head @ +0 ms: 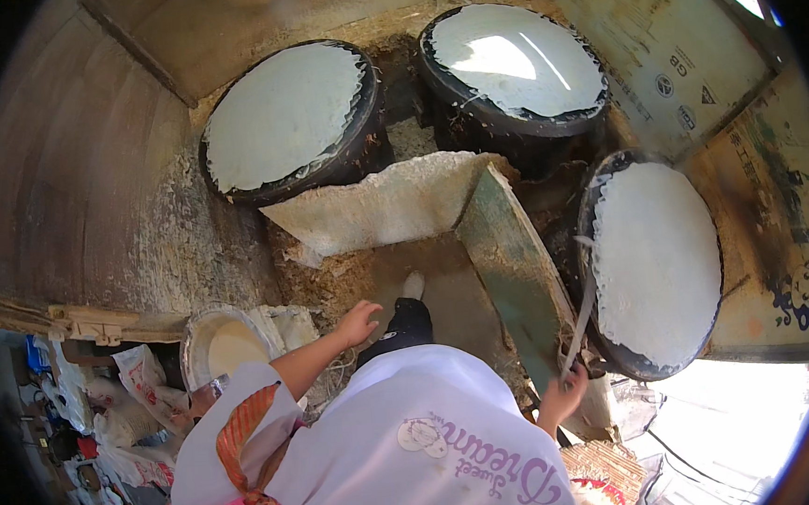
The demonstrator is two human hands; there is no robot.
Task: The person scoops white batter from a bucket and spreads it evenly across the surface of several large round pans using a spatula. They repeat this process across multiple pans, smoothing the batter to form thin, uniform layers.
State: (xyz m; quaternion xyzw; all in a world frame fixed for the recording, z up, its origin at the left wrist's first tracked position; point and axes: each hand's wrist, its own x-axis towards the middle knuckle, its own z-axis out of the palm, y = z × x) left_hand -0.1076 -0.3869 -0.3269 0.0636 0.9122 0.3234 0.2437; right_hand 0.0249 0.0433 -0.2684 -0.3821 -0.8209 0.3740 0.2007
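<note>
My right hand grips the lower end of a long, pale, flat stick. The stick's upper part lies against the near rim of the right-hand round black vessel, whose top is covered by a white layer with a ragged edge. My left hand hangs in the air in front of my body, holding nothing, its fingers loosely bent. Nearest to it, on the left, is a bucket with cream-coloured contents.
Ahead stand two more black vessels with white tops, one left and one right, the latter glossy with reflected light. A crusted low panel and a green side panel border the floor. Plastic bags lie left.
</note>
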